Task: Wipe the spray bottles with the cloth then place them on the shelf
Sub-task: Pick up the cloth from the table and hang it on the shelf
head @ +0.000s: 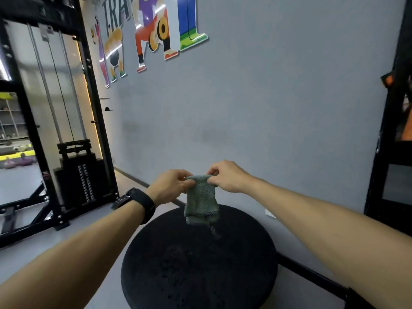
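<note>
Both arms reach forward from the bottom of the view, and the two hands meet over a round black table (189,275). Between them hangs a small grey-green cloth (201,199) — the left hand (170,186) pinches its top edge on one side with curled fingers, and the right hand (225,177) pinches the same edge on the other side, thumb and fingertips clamped on the fabric. The hands sit close together, almost touching, with only the bunched top of the cloth between them. The cloth hangs downward, folded over on itself so that a darker stitched hem shows near its lower end, and one thin corner trails below the rest, just above the table's dark, speckled surface. Whether that corner touches the table cannot be told. A black watch (136,202) wraps the left wrist. Behind the hands rises a plain grey wall (267,108), with colourful cartoon figures of people exercising (153,30) mounted high on it beside large dark letters. To the left stands a black cable weight machine (75,170) — its stack of plates sits low in the frame, with metal guide rods running up above it. At the far right edge a dark shelf frame (392,152) is partly in view. No spray bottles can be seen in this view.
</note>
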### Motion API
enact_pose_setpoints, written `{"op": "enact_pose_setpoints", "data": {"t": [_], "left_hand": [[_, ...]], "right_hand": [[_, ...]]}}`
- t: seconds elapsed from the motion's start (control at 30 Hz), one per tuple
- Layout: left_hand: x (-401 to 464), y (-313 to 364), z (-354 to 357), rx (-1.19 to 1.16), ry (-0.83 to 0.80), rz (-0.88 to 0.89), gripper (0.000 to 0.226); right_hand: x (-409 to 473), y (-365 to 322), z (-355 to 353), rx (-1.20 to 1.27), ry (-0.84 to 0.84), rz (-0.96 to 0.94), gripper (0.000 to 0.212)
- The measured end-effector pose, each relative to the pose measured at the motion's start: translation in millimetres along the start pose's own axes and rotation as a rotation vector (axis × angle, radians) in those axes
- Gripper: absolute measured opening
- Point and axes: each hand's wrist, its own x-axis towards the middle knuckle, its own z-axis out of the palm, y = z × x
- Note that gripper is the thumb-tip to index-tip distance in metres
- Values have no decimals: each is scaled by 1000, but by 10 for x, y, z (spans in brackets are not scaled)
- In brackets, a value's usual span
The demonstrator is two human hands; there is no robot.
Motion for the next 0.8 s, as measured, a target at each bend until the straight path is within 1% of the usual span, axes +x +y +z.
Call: {"op": "enact_pose_setpoints", "data": {"t": [0.1, 0.23, 0.4, 0.6, 0.8], "left_hand": [[-13, 121, -18, -12, -2, 7, 19], [-27, 276, 16, -31, -7, 37, 16], [-8, 434, 108, -34, -20, 66, 15], [46, 692, 320, -70, -71, 107, 21], [88, 1095, 636, -113, -123, 166, 15]], "right_hand": [[-62, 8, -117, 18, 9, 5, 16], [-152, 37, -241, 23, 24, 6, 12], [-276, 124, -390, 27, 42, 31, 13], [-517, 320, -630, 32, 69, 80, 10], [-835, 603, -939, 20, 116, 146, 9]]}}
